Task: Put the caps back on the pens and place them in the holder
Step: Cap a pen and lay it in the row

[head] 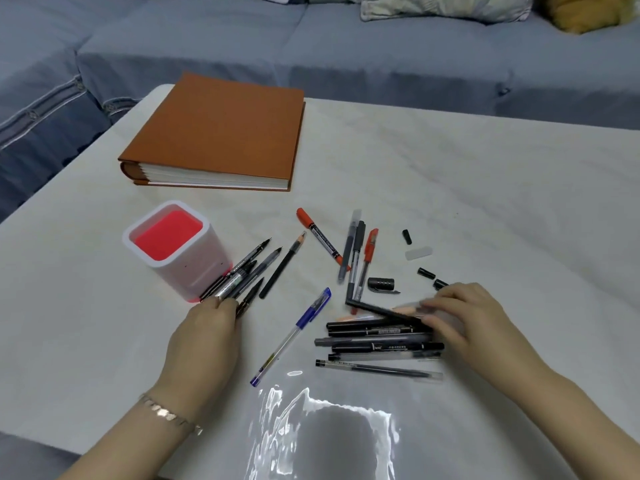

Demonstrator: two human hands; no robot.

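Note:
A white holder with a red inside stands at the left of the table. My left hand grips the ends of a bunch of uncapped black pens lying against the holder's right side. My right hand rests on a pile of black and grey pens, with its fingertips on a black pencil. A blue pen lies between my hands. Further back lie a red marker, a red-capped pen and grey pens. Loose caps are scattered right of these.
A thick brown album lies at the back left of the white table. A blue sofa with cushions runs behind the table. Glare covers the near table edge. A white cap and small black caps lie at the right.

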